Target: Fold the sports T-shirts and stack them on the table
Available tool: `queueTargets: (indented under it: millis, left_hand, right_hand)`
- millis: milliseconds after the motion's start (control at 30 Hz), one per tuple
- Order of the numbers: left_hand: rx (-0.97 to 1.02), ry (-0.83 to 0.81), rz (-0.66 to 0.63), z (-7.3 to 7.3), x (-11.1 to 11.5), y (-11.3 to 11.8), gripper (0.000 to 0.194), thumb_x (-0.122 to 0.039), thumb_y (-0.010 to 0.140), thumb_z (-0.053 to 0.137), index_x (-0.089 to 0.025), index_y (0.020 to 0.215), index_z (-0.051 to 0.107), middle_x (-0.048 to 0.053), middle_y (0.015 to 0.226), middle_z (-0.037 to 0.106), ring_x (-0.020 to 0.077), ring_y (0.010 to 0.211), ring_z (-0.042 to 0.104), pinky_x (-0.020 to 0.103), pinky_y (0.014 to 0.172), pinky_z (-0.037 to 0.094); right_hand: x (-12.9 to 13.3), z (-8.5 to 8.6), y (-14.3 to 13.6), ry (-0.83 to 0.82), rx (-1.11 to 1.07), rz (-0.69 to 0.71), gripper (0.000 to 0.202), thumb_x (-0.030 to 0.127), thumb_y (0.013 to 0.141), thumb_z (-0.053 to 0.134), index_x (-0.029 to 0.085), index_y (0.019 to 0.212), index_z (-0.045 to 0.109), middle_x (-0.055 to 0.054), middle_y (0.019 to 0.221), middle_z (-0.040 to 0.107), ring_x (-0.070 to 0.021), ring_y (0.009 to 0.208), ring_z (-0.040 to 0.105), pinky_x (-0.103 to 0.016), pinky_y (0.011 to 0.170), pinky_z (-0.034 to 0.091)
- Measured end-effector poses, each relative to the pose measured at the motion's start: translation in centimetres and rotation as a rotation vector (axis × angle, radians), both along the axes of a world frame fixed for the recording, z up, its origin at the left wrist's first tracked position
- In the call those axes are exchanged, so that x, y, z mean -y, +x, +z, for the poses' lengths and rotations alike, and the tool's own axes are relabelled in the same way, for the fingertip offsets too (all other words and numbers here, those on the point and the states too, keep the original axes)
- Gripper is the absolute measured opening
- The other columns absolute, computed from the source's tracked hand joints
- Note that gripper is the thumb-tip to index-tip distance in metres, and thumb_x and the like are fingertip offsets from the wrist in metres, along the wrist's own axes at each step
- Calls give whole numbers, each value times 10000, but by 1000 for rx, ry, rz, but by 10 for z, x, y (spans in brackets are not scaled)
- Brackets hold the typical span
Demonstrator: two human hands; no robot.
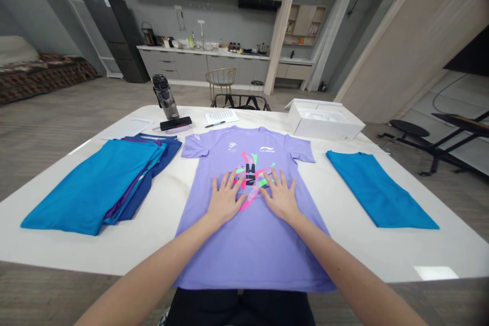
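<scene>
A purple T-shirt lies spread flat, front side up, its collar pointing away from me and its hem at the table's near edge. My left hand rests flat on the shirt's chest, left of the black and pink print, fingers spread. On the right of the print, my right hand also lies flat with fingers apart. Neither hand holds anything. A stack of blue and purple garments sits to the left, and one folded blue garment lies to the right.
On the white table, a bottle, a black phone, a pen and paper stand or lie beyond the garments. An open white box is at the back right. Chairs stand behind the table.
</scene>
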State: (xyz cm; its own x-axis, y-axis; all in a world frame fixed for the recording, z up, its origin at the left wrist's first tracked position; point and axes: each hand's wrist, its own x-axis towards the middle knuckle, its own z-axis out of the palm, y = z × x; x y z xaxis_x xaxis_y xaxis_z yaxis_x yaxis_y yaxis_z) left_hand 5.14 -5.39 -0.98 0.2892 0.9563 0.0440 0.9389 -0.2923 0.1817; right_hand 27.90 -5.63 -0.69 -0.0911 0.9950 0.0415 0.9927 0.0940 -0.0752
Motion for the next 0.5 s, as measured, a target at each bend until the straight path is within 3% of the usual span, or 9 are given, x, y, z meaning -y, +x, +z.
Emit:
queueTargets:
  millis: [200, 367, 500]
  left_hand:
    - [5, -77, -2, 5, -31, 3, 689, -697, 986, 190, -387, 1583, 335, 21, 1690, 262, 290, 1564, 197, 648, 1243, 76]
    - [-17, -13, 25, 7, -94, 5, 686, -652, 1005, 188, -322, 1585, 348, 71, 1696, 238, 298, 1564, 200, 631, 1241, 101]
    - [-29, -67, 64, 0, -147, 1, 732, -680, 990, 200, -299, 1605, 311, 71, 1706, 194, 308, 1575, 156, 647, 1235, 78]
  right_hand:
    - [-25, 3, 8, -97, -42, 28, 690, 692, 1012, 165, 371, 1600, 333, -35, 1705, 191, -342, 1565, 126, -753, 1160, 62]
    - [-84, 11, 8, -82, -54, 63, 700, 678, 1023, 172, 332, 1620, 292, -57, 1704, 198, -308, 1562, 155, -677, 1204, 32]
    - [-126, 5, 2, -129, -63, 27, 724, 712, 1006, 170, 351, 1628, 257, -38, 1716, 143, -335, 1568, 108, -708, 1188, 55]
